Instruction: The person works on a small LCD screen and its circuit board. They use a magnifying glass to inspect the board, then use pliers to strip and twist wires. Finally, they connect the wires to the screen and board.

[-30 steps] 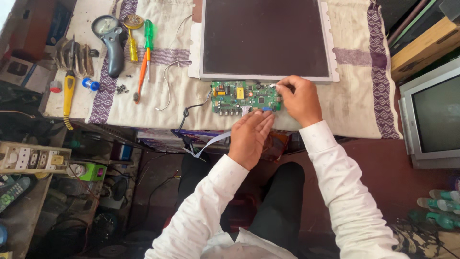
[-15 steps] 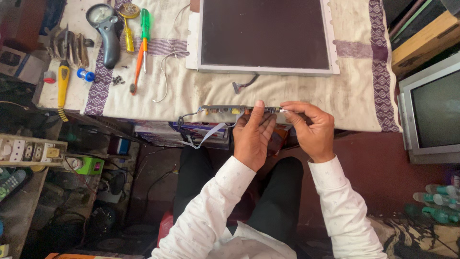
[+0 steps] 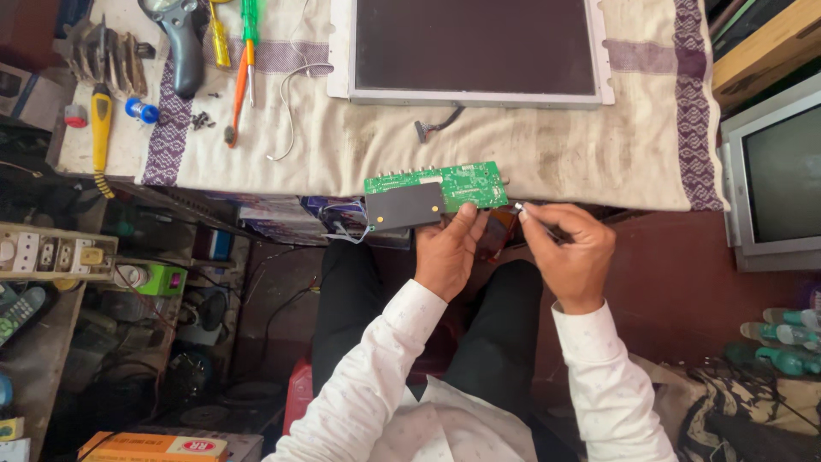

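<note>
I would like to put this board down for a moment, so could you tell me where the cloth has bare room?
The widest bare patch of cloth lies below the flat panel, right of the loose connector cable, out to the purple border stripe. A smaller patch lies between the white wire and that cable. The left end is crowded with screwdrivers and other tools.

The green circuit board (image 3: 436, 195), earlier held edge-on by both hands, now faces up in the left hand (image 3: 449, 250); the right hand (image 3: 569, 248) has let go beside it.
</note>
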